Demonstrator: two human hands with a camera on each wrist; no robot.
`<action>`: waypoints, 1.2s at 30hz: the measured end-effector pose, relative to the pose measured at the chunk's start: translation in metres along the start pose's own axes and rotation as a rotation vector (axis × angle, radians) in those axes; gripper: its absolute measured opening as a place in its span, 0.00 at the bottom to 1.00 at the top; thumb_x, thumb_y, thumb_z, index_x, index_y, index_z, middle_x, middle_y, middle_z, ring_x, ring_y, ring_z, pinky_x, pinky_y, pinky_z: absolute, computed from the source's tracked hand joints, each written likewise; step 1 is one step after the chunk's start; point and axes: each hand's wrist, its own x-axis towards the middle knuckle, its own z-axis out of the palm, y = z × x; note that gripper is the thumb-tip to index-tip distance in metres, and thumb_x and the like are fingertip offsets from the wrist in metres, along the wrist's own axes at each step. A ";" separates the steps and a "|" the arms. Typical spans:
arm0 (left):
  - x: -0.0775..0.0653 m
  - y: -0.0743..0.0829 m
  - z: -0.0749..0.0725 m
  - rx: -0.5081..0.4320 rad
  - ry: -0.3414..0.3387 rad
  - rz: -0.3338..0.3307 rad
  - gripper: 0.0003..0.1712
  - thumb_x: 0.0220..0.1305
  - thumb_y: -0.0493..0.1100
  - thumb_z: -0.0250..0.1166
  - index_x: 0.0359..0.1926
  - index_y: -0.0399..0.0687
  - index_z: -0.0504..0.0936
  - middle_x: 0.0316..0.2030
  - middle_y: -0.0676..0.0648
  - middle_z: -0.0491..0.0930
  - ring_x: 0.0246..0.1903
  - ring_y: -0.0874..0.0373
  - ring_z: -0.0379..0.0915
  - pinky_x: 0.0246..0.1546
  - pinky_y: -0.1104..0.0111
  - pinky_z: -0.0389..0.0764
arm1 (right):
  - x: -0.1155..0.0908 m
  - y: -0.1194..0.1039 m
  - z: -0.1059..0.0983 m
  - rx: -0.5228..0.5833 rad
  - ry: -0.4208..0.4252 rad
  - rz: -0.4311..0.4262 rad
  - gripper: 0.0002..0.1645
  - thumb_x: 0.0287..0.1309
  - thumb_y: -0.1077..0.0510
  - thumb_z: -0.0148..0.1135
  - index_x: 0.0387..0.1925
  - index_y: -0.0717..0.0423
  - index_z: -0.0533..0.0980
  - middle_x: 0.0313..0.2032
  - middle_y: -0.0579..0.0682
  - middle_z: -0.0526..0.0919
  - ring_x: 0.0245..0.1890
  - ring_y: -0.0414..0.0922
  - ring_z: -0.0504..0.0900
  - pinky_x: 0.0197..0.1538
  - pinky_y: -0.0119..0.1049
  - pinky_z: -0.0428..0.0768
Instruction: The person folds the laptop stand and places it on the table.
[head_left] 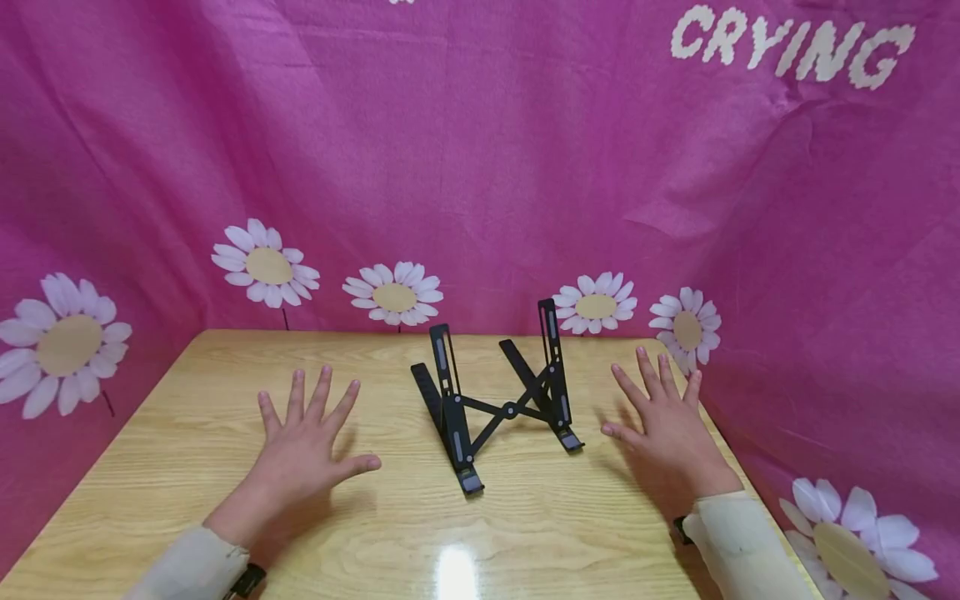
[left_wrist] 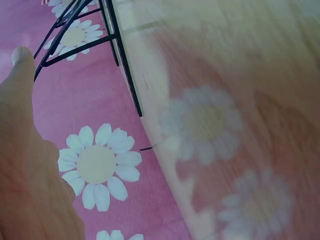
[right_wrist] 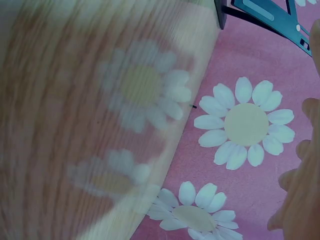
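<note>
Stand unfolded on table; left hand near its left side, right hand near its right; all fingers spread apart.

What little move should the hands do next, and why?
Perhaps bring the left hand and right hand inward to hold the black folding laptop stand by its sides. It stands opened out on the wooden table between them, and both hands are spread, touching no part of it.
</note>
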 end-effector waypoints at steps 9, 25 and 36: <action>-0.002 0.016 0.006 -0.102 -0.016 -0.049 0.67 0.53 0.89 0.49 0.83 0.60 0.41 0.82 0.40 0.28 0.77 0.31 0.13 0.61 0.26 0.13 | -0.001 -0.001 0.000 0.069 -0.008 0.010 0.59 0.60 0.24 0.60 0.82 0.40 0.48 0.82 0.58 0.36 0.80 0.65 0.30 0.69 0.73 0.18; 0.012 0.063 0.020 -0.487 0.026 -0.139 0.69 0.54 0.80 0.65 0.83 0.55 0.43 0.82 0.37 0.41 0.79 0.33 0.30 0.69 0.25 0.39 | 0.014 0.000 -0.001 0.516 -0.084 0.127 0.59 0.64 0.36 0.66 0.83 0.35 0.40 0.83 0.52 0.39 0.81 0.62 0.36 0.74 0.72 0.32; 0.017 0.086 0.031 -0.734 0.044 -0.194 0.64 0.56 0.69 0.73 0.82 0.52 0.50 0.80 0.39 0.50 0.79 0.39 0.44 0.75 0.40 0.56 | 0.017 0.002 0.002 0.673 -0.063 0.143 0.54 0.67 0.42 0.67 0.83 0.35 0.45 0.81 0.58 0.50 0.78 0.66 0.50 0.72 0.73 0.54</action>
